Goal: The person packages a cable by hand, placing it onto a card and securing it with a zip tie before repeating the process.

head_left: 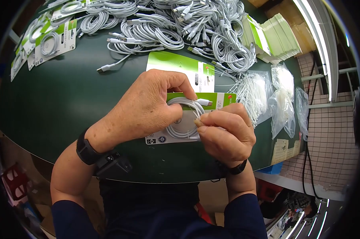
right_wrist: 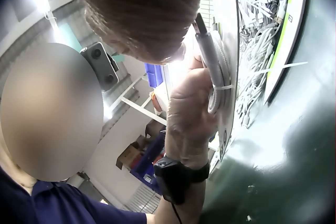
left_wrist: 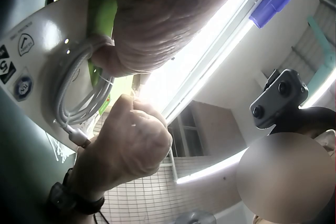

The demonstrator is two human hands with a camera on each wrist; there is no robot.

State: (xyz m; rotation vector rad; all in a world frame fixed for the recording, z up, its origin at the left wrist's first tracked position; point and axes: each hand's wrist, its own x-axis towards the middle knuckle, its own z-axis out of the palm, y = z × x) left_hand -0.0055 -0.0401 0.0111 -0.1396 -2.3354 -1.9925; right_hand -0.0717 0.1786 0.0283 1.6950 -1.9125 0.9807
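A coiled white USB cable [left_wrist: 64, 90] lies against a green-and-white packaging card [head_left: 184, 125], above the near part of the table. My left hand [head_left: 148, 101] holds card and coil together, its thumb inside the loop and its index finger at the upper edge beside the plug [head_left: 204, 102]. At the coil's right side, my right hand [head_left: 227, 131] pinches a thin white cable tie between thumb and forefinger; the pinched end is mostly hidden. The right wrist view shows a tie [right_wrist: 226, 87] crossing the coil, and a white tail sticks out behind the card.
A second card [head_left: 176, 59] lies just beyond the hands. Many bundled cables [head_left: 156, 34] are heaped at the back, with finished-looking carded cables [head_left: 48, 44] at the left. On the right are loose cable ties [head_left: 247, 91], plastic bags [head_left: 283, 107] and a card stack [head_left: 279, 38].
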